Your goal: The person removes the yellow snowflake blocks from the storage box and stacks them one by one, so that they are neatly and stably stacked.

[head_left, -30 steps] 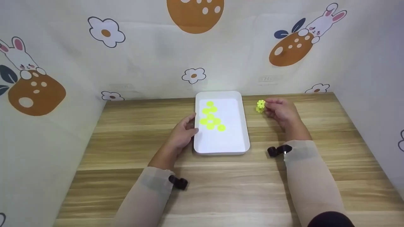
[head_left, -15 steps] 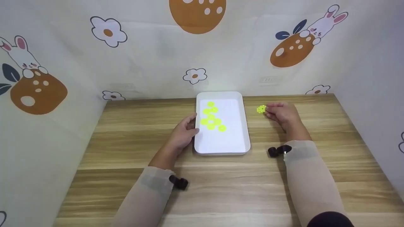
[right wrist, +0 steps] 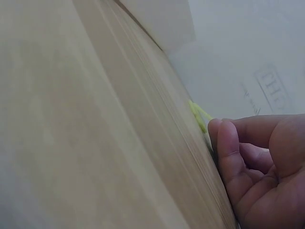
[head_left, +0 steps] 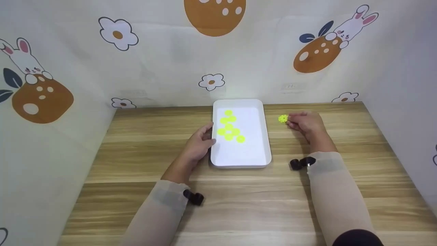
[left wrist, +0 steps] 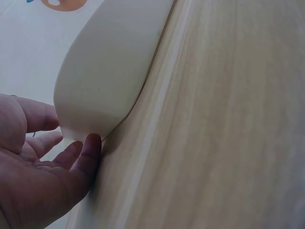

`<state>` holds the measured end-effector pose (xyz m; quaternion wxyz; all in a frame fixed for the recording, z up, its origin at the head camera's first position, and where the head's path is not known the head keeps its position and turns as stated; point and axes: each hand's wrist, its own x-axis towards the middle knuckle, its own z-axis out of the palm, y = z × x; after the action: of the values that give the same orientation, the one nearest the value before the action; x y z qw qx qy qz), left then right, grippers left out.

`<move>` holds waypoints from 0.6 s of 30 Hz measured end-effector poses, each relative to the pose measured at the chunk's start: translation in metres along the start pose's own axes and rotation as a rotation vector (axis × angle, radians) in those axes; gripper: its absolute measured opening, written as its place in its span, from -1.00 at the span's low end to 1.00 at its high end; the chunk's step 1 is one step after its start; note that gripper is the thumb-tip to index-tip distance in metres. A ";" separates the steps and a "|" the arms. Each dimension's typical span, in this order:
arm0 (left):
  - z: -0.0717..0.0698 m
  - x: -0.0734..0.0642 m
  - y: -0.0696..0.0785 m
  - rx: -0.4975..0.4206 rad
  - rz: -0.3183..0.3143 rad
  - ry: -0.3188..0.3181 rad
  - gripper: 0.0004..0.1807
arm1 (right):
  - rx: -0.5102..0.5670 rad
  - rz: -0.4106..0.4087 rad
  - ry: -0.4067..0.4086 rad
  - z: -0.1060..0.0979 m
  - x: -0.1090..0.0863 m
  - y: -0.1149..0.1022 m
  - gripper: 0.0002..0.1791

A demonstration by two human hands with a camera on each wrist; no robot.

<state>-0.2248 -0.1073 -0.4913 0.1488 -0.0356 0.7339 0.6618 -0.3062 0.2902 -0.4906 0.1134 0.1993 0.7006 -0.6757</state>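
My left hand (head_left: 198,145) rests against the left side of a white rectangular tray (head_left: 252,150), thumb and fingers touching its outer wall (left wrist: 105,86). Flat, bright yellow flower-shaped plastic discs (head_left: 228,136), several of them, lie in the tray's left half. Right of the tray, my right hand (head_left: 307,124) pinches a yellow notched disc (head_left: 283,118) between thumb and fingertips, low over the table. Two yellow edges meeting at an angle (right wrist: 198,117) show beyond the fingertips in the right wrist view; how the two pieces touch is hard to make out.
The wood-grain table (head_left: 143,150) reaches back to a wall (head_left: 164,61) covered in a rabbit and flower print. Side walls stand at left and right. A black wrist camera (head_left: 193,197) is strapped to the left sleeve, another (head_left: 302,163) to the right.
One second ago two yellow discs showed at the right fingertips, one above the other; the upper one has come down and they now look like one. The left hand and tray stay put.
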 end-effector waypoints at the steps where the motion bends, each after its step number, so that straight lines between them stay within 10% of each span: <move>1: 0.000 0.000 0.000 -0.003 0.005 -0.002 -0.25 | -0.006 0.001 0.003 0.000 0.000 0.000 -0.51; 18: 0.000 0.002 -0.001 0.011 -0.017 0.004 -0.27 | -0.020 0.007 0.034 0.001 -0.002 -0.001 -0.49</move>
<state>-0.2263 -0.1073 -0.4925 0.1535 -0.0423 0.7376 0.6562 -0.3049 0.2892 -0.4888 0.1058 0.2120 0.7083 -0.6649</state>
